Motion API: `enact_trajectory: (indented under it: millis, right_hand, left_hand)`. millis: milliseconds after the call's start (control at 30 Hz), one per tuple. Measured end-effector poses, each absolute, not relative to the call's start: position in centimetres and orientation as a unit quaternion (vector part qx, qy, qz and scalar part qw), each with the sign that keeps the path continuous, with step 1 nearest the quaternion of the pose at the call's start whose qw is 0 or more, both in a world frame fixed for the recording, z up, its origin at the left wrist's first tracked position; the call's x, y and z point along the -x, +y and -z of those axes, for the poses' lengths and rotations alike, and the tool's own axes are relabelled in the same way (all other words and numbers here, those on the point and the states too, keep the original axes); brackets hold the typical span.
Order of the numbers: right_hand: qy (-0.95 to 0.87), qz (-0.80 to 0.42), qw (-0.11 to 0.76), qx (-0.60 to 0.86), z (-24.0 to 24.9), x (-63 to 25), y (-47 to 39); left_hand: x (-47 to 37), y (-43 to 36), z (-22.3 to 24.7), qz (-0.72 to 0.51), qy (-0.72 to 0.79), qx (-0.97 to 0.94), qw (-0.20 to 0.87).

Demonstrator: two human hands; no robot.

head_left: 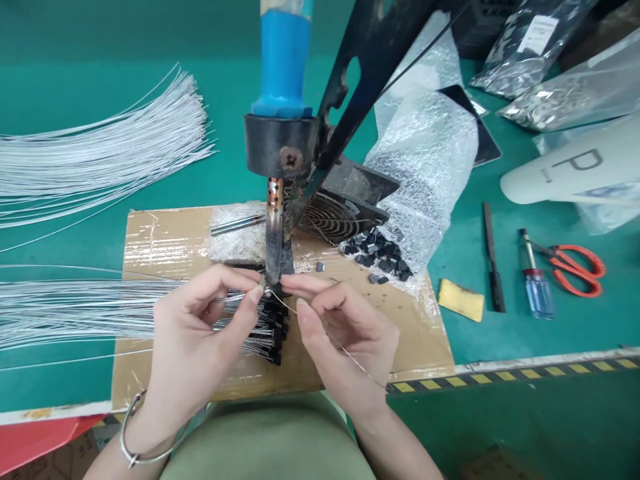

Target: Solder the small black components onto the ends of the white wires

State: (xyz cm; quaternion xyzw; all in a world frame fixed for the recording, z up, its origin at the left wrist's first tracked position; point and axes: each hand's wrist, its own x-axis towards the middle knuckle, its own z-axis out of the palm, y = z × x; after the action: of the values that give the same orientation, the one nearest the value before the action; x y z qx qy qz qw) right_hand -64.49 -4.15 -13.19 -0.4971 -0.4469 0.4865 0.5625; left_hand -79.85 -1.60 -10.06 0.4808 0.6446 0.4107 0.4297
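A soldering iron point(274, 233) with a blue handle points downward in a black clamp, its tip between my two hands. My left hand point(200, 333) is closed in a pinch just left of the tip. What its fingertips hold is too small and covered to make out. My right hand point(345, 333) is closed on a thin solder wire point(353, 357), which runs from near the iron's tip across the palm towards the wrist. Beneath my hands lies a bundle of white wires point(75, 313) with black connectors point(274, 333) at its right end.
Cardboard point(165, 247) covers the bench under the work. A round fan grille point(325, 217) stands behind the iron. To its right are loose black pieces point(377, 253), bubble wrap point(425, 147), a screwdriver point(539, 293) and orange-handled scissors point(580, 270). Another white wire bundle point(125, 143) lies back left.
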Motion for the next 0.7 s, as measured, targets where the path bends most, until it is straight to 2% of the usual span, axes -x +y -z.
enact_trajectory:
  millis: [700]
  right_hand:
    - [-0.455, -0.467, 0.554, 0.518, 13.26, 64.62, -4.36]
  left_hand:
    - [80.42, -1.75, 10.52, -0.403, 0.627, -0.514, 0.424]
